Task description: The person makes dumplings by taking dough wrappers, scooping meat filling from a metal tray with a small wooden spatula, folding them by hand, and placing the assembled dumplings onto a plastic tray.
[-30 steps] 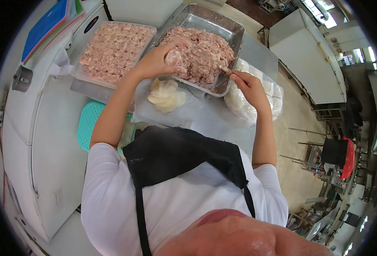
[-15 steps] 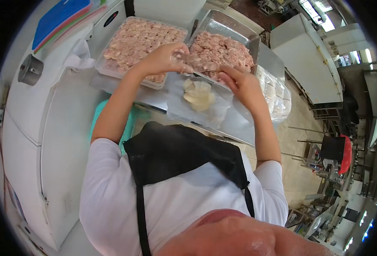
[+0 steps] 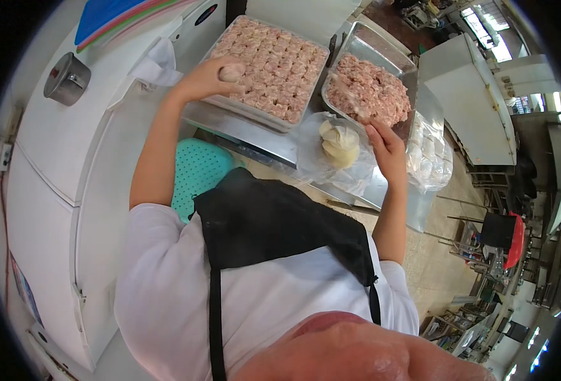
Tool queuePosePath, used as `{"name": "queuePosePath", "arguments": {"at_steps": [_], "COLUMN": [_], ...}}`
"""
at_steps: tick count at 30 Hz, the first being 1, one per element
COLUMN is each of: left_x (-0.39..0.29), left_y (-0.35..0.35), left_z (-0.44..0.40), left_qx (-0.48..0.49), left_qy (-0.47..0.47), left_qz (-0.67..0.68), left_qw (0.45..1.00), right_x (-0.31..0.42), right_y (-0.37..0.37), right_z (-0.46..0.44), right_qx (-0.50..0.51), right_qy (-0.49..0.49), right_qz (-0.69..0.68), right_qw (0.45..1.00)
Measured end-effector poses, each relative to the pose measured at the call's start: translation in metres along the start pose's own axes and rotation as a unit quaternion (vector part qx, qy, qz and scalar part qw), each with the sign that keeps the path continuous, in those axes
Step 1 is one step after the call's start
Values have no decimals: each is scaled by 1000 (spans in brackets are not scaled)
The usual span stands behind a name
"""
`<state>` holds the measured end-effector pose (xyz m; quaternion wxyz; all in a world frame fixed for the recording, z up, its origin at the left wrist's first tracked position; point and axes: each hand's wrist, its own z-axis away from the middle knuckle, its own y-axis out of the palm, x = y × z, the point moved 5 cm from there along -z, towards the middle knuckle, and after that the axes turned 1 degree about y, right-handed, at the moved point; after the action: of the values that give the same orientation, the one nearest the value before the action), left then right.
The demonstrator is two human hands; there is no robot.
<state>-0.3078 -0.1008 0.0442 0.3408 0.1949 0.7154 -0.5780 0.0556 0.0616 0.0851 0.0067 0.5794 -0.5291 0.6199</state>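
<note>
My left hand [image 3: 207, 79] is curled round a filled dumpling [image 3: 231, 73], over the left edge of a clear tray [image 3: 248, 113]. Rows of open-topped dumplings [image 3: 274, 60] fill that tray. My right hand [image 3: 387, 145] is closed, its fingertips at the near edge of a metal pan [image 3: 372, 39]. From them a blurred, flat, spatula-like tool [image 3: 355, 109] reaches over the raw minced meat [image 3: 375, 89] in the pan. A stack of pale round wrappers [image 3: 339, 145] lies on a plastic sheet [image 3: 309, 152] between my hands.
Plastic-bagged white packs [image 3: 427, 152] sit right of the pan. A metal cup [image 3: 67, 79] and coloured boards [image 3: 118, 19] rest on the white appliance [image 3: 45, 152] at left. Below the table's edge is a turquoise perforated basket [image 3: 198, 171]. A white chest [image 3: 467, 95] stands beyond.
My hands have moved apart: the left, with the dumpling, over to the dumpling tray, the right with the tool to the minced meat. The view has shifted, showing more of the dumpling tray.
</note>
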Motion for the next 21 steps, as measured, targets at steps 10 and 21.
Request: {"name": "queuePosePath", "arguments": {"at_steps": [10, 21], "left_x": [59, 82], "left_y": [9, 47], "left_z": [1, -27], "left_qx": [-7, 58], "left_qy": [-78, -12], "left_qz": [-152, -147], "left_qw": [985, 987], "right_x": [-65, -60], "right_y": [-8, -18], "right_z": [71, 54], "right_qx": [-75, -59], "right_qy": [241, 243], "right_qz": [-160, -103], "right_qw": [954, 963]}}
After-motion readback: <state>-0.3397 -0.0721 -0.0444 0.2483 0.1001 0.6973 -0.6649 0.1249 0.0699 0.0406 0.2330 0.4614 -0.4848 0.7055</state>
